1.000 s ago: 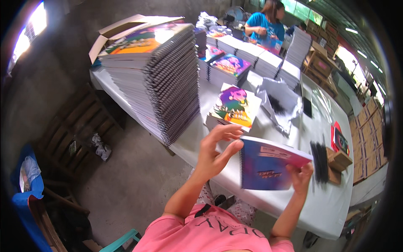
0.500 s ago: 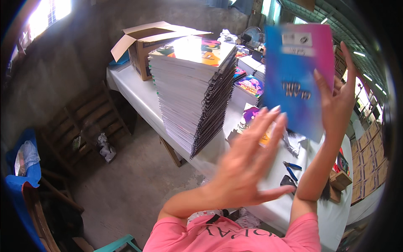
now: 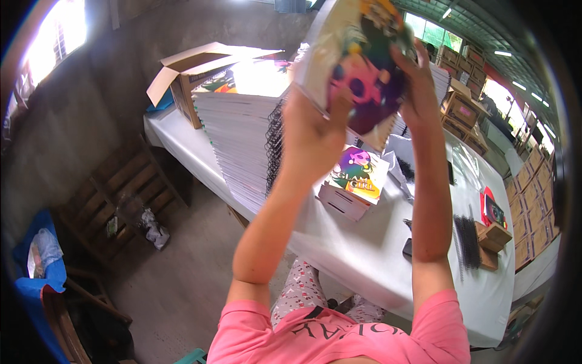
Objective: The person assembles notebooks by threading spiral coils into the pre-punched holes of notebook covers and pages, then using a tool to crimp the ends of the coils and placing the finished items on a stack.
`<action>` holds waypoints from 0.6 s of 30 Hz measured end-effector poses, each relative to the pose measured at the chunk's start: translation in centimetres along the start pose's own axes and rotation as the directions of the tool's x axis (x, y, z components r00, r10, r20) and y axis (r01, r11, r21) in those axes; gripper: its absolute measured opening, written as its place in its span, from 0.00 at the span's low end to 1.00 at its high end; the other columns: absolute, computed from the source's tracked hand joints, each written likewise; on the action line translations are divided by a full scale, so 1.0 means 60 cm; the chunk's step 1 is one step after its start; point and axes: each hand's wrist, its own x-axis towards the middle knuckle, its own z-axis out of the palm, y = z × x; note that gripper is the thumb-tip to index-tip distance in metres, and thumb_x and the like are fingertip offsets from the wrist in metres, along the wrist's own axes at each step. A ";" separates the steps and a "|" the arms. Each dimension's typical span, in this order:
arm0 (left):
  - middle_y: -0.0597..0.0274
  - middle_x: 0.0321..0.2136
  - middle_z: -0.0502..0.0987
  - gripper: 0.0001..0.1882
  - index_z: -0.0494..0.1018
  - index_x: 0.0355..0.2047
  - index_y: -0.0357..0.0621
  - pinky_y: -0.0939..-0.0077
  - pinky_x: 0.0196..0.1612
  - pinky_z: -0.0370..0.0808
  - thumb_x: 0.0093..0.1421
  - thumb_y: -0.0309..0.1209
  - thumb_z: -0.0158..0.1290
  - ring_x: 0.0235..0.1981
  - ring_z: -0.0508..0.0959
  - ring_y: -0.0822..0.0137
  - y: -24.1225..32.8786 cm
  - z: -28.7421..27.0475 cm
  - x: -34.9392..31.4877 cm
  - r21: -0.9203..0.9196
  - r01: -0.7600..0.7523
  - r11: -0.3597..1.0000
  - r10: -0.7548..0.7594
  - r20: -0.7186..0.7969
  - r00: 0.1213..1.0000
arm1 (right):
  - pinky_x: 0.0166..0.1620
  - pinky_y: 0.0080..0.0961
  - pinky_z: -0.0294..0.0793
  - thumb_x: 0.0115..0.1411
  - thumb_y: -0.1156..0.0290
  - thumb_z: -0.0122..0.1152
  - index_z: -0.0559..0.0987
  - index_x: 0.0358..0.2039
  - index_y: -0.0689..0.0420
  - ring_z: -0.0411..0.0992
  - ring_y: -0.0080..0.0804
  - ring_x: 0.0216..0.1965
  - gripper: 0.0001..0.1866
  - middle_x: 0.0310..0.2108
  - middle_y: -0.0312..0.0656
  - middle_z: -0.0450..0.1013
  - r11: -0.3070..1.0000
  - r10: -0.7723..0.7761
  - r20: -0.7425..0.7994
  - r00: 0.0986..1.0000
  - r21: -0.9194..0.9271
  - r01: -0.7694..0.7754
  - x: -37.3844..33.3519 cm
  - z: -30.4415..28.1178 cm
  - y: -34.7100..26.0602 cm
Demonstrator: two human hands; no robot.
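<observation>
An illustrated notebook (image 3: 368,85) is grasped by left hand (image 3: 315,130) and right hand (image 3: 417,85); the tall stack (image 3: 236,133) is already coil-bound; spiral coils (image 3: 465,239) are left unused.

The colourfully illustrated notebook (image 3: 362,70) is held aloft, tilted and upside down

Saw stacked notebooks (image 3: 236,136) along the table's (image 3: 370,255) left edge, before a carton (image 3: 188,101). Found coils (image 3: 467,244) near the right edge.
</observation>
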 end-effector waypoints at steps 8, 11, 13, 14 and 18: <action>0.54 0.39 0.72 0.26 0.63 0.48 0.37 0.73 0.44 0.70 0.50 0.31 0.58 0.41 0.73 0.65 -0.002 -0.185 0.172 0.627 0.192 0.755 -0.056 -0.230 0.972 | 0.42 0.27 0.73 0.40 0.44 0.68 0.64 0.56 0.59 0.69 0.38 0.47 0.47 0.43 0.52 0.70 0.706 0.202 0.173 0.964 -0.708 -0.021 0.140 0.122 0.116; 0.49 0.37 0.73 0.22 0.67 0.43 0.38 0.65 0.46 0.68 0.51 0.39 0.54 0.40 0.74 0.56 -0.065 -0.227 0.129 0.844 0.258 0.471 -0.072 -0.255 0.964 | 0.51 0.34 0.64 0.47 0.41 0.59 0.68 0.55 0.50 0.68 0.37 0.47 0.39 0.50 0.45 0.69 0.463 0.378 0.277 0.883 -0.883 0.079 0.136 0.101 0.179; 0.46 0.37 0.74 0.24 0.68 0.40 0.39 0.61 0.47 0.67 0.52 0.46 0.52 0.40 0.74 0.52 -0.093 -0.234 0.103 0.835 0.307 0.457 -0.057 -0.317 0.947 | 0.61 0.45 0.43 0.54 0.33 0.39 0.68 0.55 0.38 0.54 0.45 0.59 0.34 0.56 0.36 0.64 0.254 0.467 0.234 0.852 -0.959 0.124 0.114 0.088 0.211; 0.45 0.37 0.74 0.25 0.69 0.39 0.39 0.61 0.48 0.67 0.52 0.49 0.51 0.42 0.74 0.53 -0.096 -0.243 0.091 0.774 0.353 0.526 -0.048 -0.387 0.921 | 0.60 0.50 0.37 0.53 0.32 0.38 0.68 0.56 0.39 0.44 0.46 0.63 0.36 0.60 0.35 0.58 0.176 0.505 0.196 0.840 -0.977 0.122 0.100 0.103 0.207; 0.44 0.41 0.73 0.30 0.71 0.37 0.40 0.64 0.50 0.65 0.54 0.58 0.48 0.46 0.72 0.56 -0.090 -0.226 0.080 0.458 0.432 0.777 -0.130 -0.555 0.822 | 0.60 0.54 0.40 0.49 0.25 0.34 0.56 0.62 0.38 0.35 0.50 0.66 0.45 0.64 0.46 0.44 0.320 0.480 0.190 0.856 -0.947 0.030 0.079 0.105 0.195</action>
